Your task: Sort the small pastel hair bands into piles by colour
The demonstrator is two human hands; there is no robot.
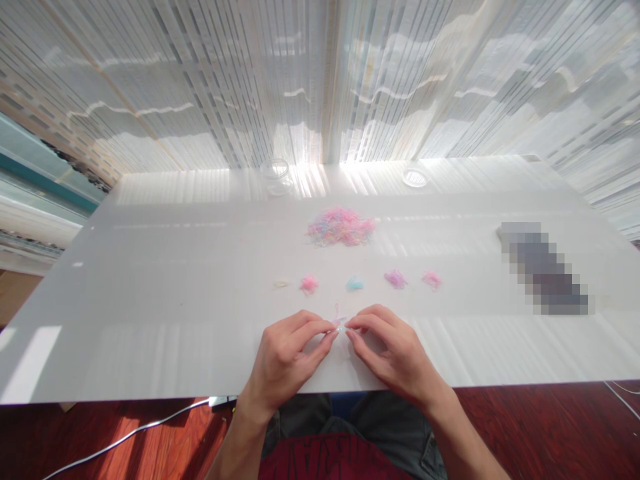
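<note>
My left hand (291,350) and my right hand (393,347) face each other near the table's front edge, thumb and forefinger of each pinched together. Between the fingertips is a tiny bunch of thin pale rubber bands (339,321), pinkish and lilac; the exact hold is too small to make out. Beyond the hands runs a row of small heaps: cream bands (281,284), bright pink bands (309,285), light blue bands (355,284), purple bands (395,279) and pale pink bands (431,280). Farther back lies a large mixed pile of bands (341,227).
At the back of the white table (175,280) stand a clear jar (277,177) and a round clear lid (415,177). A blurred-out dark object (545,270) lies on the right. Sheer striped curtains (320,80) hang behind. A white cable (135,432) runs across the floor.
</note>
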